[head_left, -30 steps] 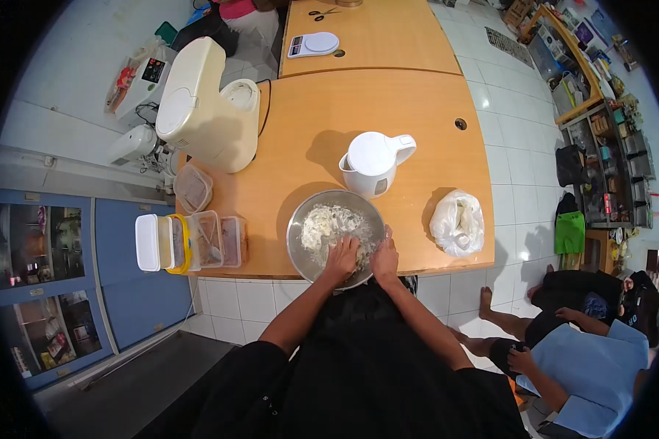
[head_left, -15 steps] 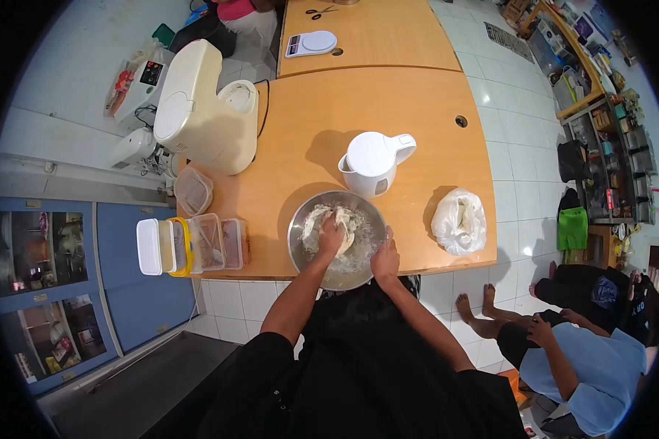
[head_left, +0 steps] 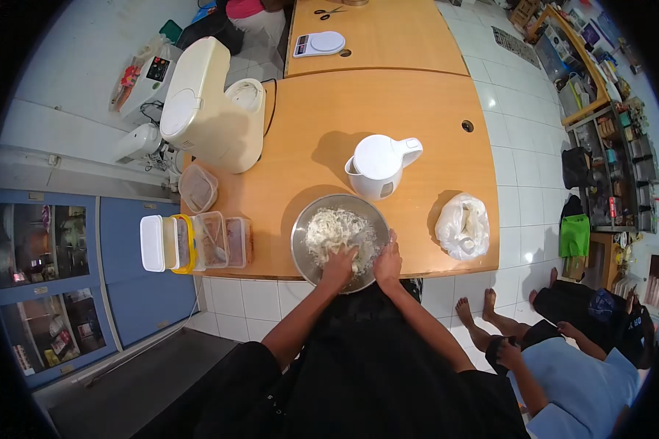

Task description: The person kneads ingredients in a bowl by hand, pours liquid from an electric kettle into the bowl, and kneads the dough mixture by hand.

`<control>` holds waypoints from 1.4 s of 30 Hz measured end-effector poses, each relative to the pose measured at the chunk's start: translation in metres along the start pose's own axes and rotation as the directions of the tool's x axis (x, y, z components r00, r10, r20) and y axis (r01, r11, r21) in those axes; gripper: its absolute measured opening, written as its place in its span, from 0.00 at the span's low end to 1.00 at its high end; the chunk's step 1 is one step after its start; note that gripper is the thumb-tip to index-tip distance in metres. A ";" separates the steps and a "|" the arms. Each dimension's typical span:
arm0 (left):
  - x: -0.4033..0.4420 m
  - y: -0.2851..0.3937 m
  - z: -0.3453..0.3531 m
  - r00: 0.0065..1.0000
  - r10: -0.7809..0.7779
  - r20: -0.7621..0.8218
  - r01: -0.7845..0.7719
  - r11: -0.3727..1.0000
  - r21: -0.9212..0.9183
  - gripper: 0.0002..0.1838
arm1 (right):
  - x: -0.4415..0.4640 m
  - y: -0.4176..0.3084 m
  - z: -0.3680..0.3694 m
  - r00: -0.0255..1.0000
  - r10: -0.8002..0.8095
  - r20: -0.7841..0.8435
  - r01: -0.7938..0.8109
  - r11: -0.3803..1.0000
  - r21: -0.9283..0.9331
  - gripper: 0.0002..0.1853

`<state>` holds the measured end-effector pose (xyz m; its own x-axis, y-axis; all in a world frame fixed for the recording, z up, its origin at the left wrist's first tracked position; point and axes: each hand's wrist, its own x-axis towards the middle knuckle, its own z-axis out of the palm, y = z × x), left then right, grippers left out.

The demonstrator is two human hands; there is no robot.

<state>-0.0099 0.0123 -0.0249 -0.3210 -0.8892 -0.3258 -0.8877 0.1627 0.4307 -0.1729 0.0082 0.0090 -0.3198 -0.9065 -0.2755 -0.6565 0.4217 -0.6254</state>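
Note:
A metal bowl [head_left: 298, 251] at the table's front edge contains a pale, crumbly flour mixture [head_left: 329, 228]. My left hand [head_left: 339, 267] is down inside the bowl, its fingers curled into the mixture and their tips partly hidden by it. On the bowl's right side, my right hand [head_left: 387, 263] grips the rim, with fingers along the outer wall. Just behind the bowl stands a white kettle [head_left: 377, 162], its handle toward the right. A white plastic bag [head_left: 463, 228] with its top gathered sits to the right.
On the wooden table [head_left: 410, 88], a cream stand mixer [head_left: 211, 121] stands at the back left. Plastic containers [head_left: 211, 240] line the left front edge. A kitchen scale [head_left: 319, 44] and scissors [head_left: 328, 12] lie farther back. Seated people [head_left: 578, 373] are at the lower right.
My left hand first moved up and left in the bowl, lifting and folding the mixture, then came back down toward the near side. My right hand has stayed at the rim.

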 end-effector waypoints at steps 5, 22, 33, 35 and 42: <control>-0.009 0.014 -0.001 0.995 -0.021 -0.096 0.022 1.000 0.005 0.25 | 0.005 -0.013 -0.009 0.996 0.070 0.053 -0.070 0.998 -0.009 0.36; 0.025 -0.027 0.037 0.999 0.001 0.037 0.011 0.938 -0.348 0.36 | -0.007 -0.006 -0.003 0.998 0.057 0.001 -0.057 0.998 0.028 0.37; 0.007 -0.009 -0.017 0.994 -0.107 -0.013 0.103 0.979 -0.177 0.37 | -0.009 -0.009 -0.001 0.997 0.079 -0.013 -0.078 0.996 0.038 0.32; 0.002 -0.013 -0.036 1.000 -0.014 -0.028 0.004 0.943 -0.332 0.38 | -0.007 -0.011 -0.005 0.996 0.089 0.004 -0.089 0.996 0.026 0.32; -0.025 0.028 -0.083 0.984 0.019 -0.179 -0.090 0.913 -0.399 0.37 | -0.007 -0.006 0.005 0.998 0.063 -0.012 -0.063 0.998 -0.013 0.41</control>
<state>0.0005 0.0041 0.0653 -0.2734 -0.9483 -0.1614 -0.6496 0.0583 0.7580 -0.1632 0.0117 0.0112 -0.3688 -0.8779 -0.3053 -0.6440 0.4782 -0.5972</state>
